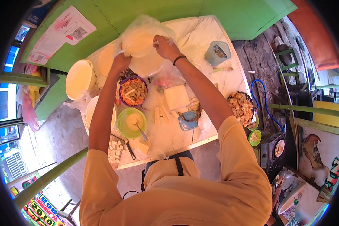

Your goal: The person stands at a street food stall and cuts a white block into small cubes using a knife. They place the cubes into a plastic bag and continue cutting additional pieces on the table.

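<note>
Over the far end of the table I hold up a clear plastic bag (148,28), with pale round flat sheets (137,47) showing in or behind it. My left hand (122,62) grips the bag's lower left side, its fingertips partly hidden by the plastic. Closed in a pinch, my right hand (165,49) grasps the bag's right side. Below my left hand stands a purple bowl (133,91) of cut carrots and other sticks. Nearer me is a green bowl (133,123) of pale mixture with a spoon (141,132) in it.
A pale block (176,97) and pale sticks (162,114) lie mid-table, beside a blue dish (187,121). Left are a cream tub (79,80) and white cubes (116,151). A blue container (217,52) stands far right; fried pieces (240,109) fill a tray at the right edge.
</note>
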`<state>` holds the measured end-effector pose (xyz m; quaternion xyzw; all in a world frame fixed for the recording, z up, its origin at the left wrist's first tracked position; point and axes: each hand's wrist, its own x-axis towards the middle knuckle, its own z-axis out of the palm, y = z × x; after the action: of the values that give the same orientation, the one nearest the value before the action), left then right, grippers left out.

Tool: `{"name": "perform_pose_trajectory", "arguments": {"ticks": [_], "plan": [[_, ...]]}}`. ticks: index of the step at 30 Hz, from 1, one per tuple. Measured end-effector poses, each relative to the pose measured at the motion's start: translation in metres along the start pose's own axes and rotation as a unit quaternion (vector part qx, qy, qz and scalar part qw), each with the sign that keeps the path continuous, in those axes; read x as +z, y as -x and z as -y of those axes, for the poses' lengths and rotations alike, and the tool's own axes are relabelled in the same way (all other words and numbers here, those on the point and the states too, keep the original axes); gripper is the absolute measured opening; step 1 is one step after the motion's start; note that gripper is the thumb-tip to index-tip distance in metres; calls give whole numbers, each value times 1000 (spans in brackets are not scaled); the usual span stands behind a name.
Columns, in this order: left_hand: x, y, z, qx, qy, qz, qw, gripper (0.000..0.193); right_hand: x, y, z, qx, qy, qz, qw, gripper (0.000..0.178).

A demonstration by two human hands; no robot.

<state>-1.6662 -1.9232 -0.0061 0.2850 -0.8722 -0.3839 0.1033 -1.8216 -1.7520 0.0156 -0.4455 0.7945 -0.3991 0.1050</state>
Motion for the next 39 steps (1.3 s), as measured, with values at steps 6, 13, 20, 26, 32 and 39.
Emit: {"name": "perform_pose_trajectory", "arguments": {"ticks": [6, 13, 20, 26, 32, 39], "plan": [[32, 36, -44, 130, -171, 77, 974, 58, 13, 4, -16, -17, 46, 87, 995, 14], [27, 4, -62, 69, -144, -15, 987, 24, 11, 7, -53, -1, 10, -9, 1000, 23], [-8, 8, -82, 6, -256, 119, 959, 52, 20, 5, -49, 34, -98, 11, 995, 27], [14, 15, -141, 9, -252, 180, 951, 80, 3, 4, -17, 31, 13, 18, 999, 25], [33, 2, -106, 7, -193, 70, 979, 41, -3, -3, -29, -15, -117, 38, 992, 27], [3, -5, -90, 45, -139, 103, 984, 33, 11, 14, -59, 94, -77, 39, 992, 45]]}}
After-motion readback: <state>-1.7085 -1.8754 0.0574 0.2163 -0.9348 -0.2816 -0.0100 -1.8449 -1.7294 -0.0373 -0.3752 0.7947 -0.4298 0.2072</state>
